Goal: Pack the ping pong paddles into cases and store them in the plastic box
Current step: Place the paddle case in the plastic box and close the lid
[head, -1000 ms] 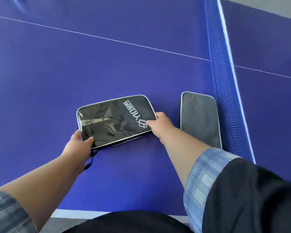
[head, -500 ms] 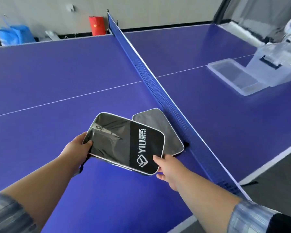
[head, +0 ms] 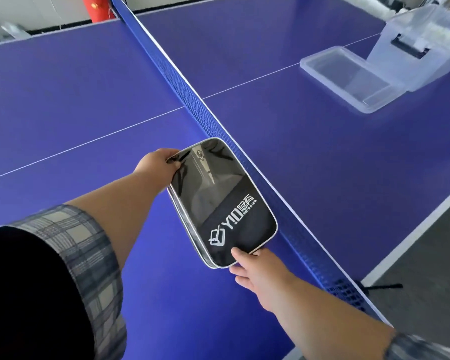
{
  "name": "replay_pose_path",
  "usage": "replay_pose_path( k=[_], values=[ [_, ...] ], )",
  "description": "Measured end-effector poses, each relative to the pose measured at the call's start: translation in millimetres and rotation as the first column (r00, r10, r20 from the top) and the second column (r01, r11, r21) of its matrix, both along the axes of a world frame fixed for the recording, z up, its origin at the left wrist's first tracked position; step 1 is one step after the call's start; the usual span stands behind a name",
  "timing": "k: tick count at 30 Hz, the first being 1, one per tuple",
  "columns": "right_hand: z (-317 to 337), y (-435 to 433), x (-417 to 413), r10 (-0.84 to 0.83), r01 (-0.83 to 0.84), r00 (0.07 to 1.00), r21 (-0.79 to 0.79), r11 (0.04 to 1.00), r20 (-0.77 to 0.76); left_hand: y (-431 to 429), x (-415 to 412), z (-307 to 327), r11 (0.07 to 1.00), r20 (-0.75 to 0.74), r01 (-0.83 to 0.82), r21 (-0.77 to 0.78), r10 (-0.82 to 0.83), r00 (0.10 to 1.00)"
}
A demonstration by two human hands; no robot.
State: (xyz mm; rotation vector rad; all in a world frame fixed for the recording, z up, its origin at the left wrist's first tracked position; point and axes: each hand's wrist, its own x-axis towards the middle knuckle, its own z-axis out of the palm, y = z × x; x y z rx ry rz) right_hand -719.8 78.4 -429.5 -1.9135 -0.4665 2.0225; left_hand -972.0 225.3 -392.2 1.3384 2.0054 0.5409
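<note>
A black paddle case [head: 224, 201] with a silver rim and white "YIO" lettering is held above the blue table [head: 89, 87], right beside the net [head: 182, 87]. My left hand [head: 159, 165] grips its far corner. My right hand [head: 255, 268] grips its near corner, thumb on top. A second case edge shows directly beneath it; whether the two are stacked or touching I cannot tell. The clear plastic box [head: 424, 48] stands open on the far right of the table, its lid [head: 346, 76] lying flat in front of it.
The net runs diagonally from the top centre to the lower right, between the case and the plastic box. A red object [head: 99, 7] stands beyond the table's far end. Grey floor [head: 426, 268] lies past the table's right edge.
The case has swung right and come up against the net, now covering the grey case seen earlier. The view turned further toward the plastic box.
</note>
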Motion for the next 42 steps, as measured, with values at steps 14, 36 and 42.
replay_pose_path(
  k=[14,36,42],
  values=[
    [-5.5,17.9,-11.6,0.176,-0.163,0.955,-0.074,0.984,0.24,36.1,-19.4,-48.0,0.984,-0.098,0.06,-0.169,-0.077,0.992],
    [-39.8,8.7,4.3,-0.329,0.324,0.932,-0.058,0.944,-0.152,29.7,-49.4,-51.2,0.738,0.391,0.113,-0.665,0.216,0.894],
    [-16.0,20.5,-1.6,-0.109,0.121,0.987,0.09,0.989,-0.121,-51.5,-89.0,-26.1,0.769,0.583,0.038,-0.639,0.451,0.675]
  ],
)
